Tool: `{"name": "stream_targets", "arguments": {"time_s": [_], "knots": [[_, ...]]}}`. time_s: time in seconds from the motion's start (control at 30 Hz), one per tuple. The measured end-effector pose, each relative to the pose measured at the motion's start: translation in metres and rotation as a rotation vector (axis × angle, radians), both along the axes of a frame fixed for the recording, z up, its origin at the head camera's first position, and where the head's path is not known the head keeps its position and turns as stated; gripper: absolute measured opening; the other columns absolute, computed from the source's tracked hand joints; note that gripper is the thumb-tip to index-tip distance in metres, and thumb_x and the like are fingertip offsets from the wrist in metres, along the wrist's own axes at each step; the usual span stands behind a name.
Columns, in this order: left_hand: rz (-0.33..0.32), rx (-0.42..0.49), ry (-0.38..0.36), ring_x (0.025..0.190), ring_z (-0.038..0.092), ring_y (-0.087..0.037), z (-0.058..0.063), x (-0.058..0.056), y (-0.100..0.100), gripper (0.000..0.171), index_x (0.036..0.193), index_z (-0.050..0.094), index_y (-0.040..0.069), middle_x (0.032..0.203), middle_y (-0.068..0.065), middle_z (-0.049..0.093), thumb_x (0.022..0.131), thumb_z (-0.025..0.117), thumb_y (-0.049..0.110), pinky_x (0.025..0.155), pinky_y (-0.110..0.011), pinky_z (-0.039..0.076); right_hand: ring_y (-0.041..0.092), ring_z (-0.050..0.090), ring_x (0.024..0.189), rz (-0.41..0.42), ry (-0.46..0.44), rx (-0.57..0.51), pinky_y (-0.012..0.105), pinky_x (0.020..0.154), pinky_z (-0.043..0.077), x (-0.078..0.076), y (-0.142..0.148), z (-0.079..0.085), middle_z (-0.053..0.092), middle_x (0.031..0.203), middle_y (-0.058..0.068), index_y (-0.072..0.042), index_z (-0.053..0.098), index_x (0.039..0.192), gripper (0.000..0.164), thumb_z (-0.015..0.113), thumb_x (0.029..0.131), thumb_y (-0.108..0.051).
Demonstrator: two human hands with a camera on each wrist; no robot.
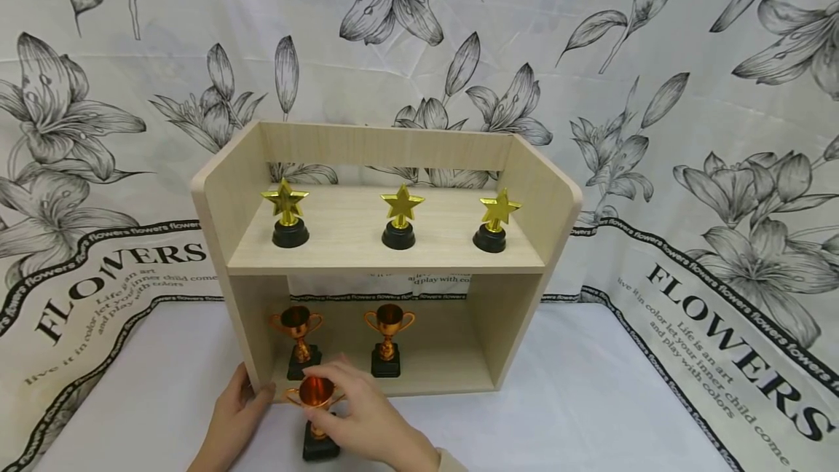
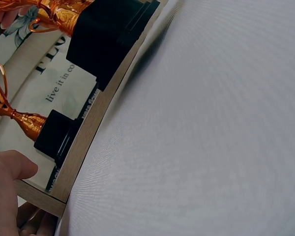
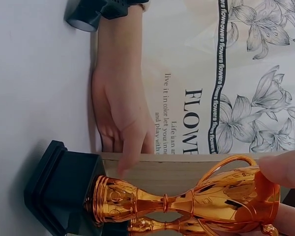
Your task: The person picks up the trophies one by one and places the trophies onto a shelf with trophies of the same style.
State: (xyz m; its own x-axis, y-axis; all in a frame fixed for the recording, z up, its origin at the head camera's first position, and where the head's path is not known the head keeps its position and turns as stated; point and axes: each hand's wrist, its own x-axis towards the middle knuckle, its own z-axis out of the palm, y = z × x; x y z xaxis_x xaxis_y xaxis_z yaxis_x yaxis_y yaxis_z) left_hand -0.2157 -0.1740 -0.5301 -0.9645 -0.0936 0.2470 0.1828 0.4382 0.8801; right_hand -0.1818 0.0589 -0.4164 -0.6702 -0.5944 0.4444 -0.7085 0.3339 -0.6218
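My right hand pinches an orange-gold trophy cup by its rim, thumb and fingers on either side of the bowl. This trophy stands upright in front of the shelf's lower left corner; in the right wrist view its black base shows close over the white cloth. With the left hand I grip the front edge of the wooden shelf's left side panel, thumb inside and fingers outside. Two matching trophies, one at the left and one in the middle, stand on the lower level.
On the upper level stand three gold star trophies, left, middle and right, on black round bases. White cloth covers the table. Behind hangs a flower-printed curtain.
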Motion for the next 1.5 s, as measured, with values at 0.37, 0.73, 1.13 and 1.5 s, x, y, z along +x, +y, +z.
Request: {"name": "stream_targets", "arguments": {"time_s": [0.37,0.73,1.13,1.5], "knots": [[-0.003,0.003,0.012,0.113,0.053,-0.019,0.001,0.001,0.000,0.051,0.137,0.039,0.004,0.130,-0.023,0.051,0.093,0.059,0.019,0.083,0.000,0.032,0.026,0.044,0.128,-0.042,-0.033,-0.014,0.060,0.103,0.029,0.004,0.009,0.005,0.061,0.117,-0.012,-0.022,0.052,0.129,0.040,0.064,0.090,-0.023],[-0.013,0.025,0.062,0.107,0.048,0.006,-0.002,0.000,-0.001,0.051,0.136,0.040,0.002,0.129,-0.024,0.052,0.091,0.061,0.014,0.084,0.000,0.033,0.015,0.050,0.121,-0.051,0.033,-0.026,0.059,0.105,0.028,0.004,0.019,0.008,0.060,0.116,-0.013,-0.023,0.052,0.128,0.037,0.061,0.092,-0.027],[-0.027,-0.015,0.025,0.119,0.047,-0.038,-0.001,0.002,-0.002,0.054,0.140,0.034,0.002,0.133,-0.025,0.047,0.094,0.057,0.020,0.084,0.001,0.030,0.022,0.048,0.124,-0.089,0.000,-0.015,0.055,0.105,0.030,0.000,0.035,0.008,0.058,0.123,-0.010,-0.020,0.053,0.129,0.038,0.061,0.092,-0.029],[-0.026,-0.011,0.025,0.118,0.048,-0.038,0.001,0.003,-0.001,0.053,0.139,0.035,0.001,0.133,-0.026,0.046,0.093,0.057,0.018,0.084,0.000,0.030,0.019,0.053,0.118,-0.139,-0.009,-0.077,0.053,0.101,0.037,-0.010,0.048,0.009,0.064,0.113,-0.008,-0.021,0.057,0.125,0.039,0.066,0.087,-0.024]]}}
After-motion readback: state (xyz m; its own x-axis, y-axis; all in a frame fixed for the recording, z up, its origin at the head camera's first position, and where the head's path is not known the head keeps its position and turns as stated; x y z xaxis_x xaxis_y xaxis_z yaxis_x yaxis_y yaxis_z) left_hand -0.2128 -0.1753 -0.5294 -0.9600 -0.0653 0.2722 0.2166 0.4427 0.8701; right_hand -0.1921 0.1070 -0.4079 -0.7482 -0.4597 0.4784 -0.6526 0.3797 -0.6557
